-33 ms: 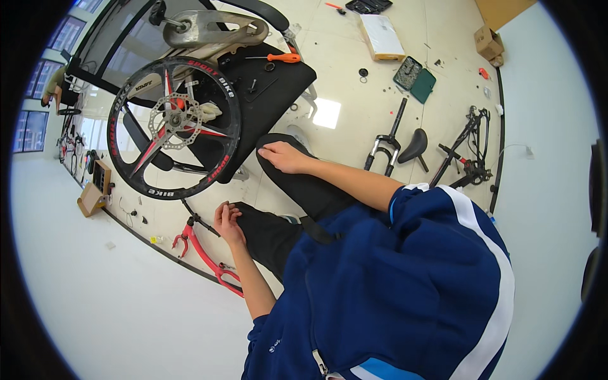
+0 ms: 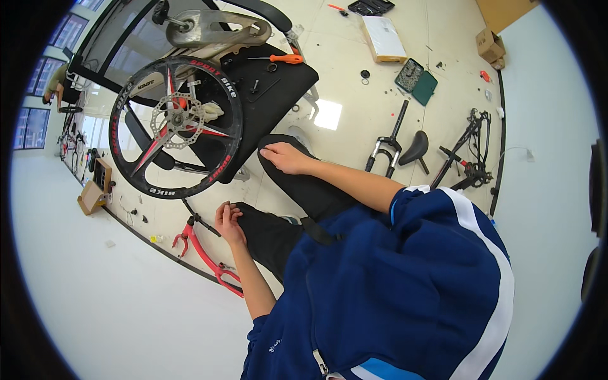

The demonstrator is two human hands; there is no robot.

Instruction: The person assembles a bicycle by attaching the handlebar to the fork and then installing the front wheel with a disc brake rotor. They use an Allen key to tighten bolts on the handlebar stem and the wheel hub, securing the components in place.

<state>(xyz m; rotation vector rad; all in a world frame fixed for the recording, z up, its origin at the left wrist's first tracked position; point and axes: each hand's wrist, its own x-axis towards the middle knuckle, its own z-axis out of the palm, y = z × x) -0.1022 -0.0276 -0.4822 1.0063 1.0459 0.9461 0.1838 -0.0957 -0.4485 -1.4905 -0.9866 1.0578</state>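
My right hand (image 2: 285,157) rests on my right knee, fingers draped over the black trouser cloth and holding nothing. Beside the left knee, my left hand (image 2: 229,223) lies with loosely bent fingers and nothing in them. Ahead of both hands, apart from them, a black bicycle wheel (image 2: 235,126) with red-and-white spokes leans by a black chair seat (image 2: 278,85). A disc brake rotor (image 2: 159,119) is on its hub. On the seat lie an orange-handled screwdriver (image 2: 288,59), a hex key (image 2: 265,90), a bolt (image 2: 255,87) and a dark ring (image 2: 272,67).
Behind the wheel is a metal crank-and-frame part (image 2: 190,35). Right on the floor lie a suspension fork (image 2: 389,142), a saddle (image 2: 415,149), a black bike frame (image 2: 465,149) and a green case (image 2: 423,87). A pink frame (image 2: 202,250) lies left. Another person (image 2: 57,82) is far left.
The view has shifted very slightly, so the wheel and chair sit a little further right in the picture. Both hands stay in place.
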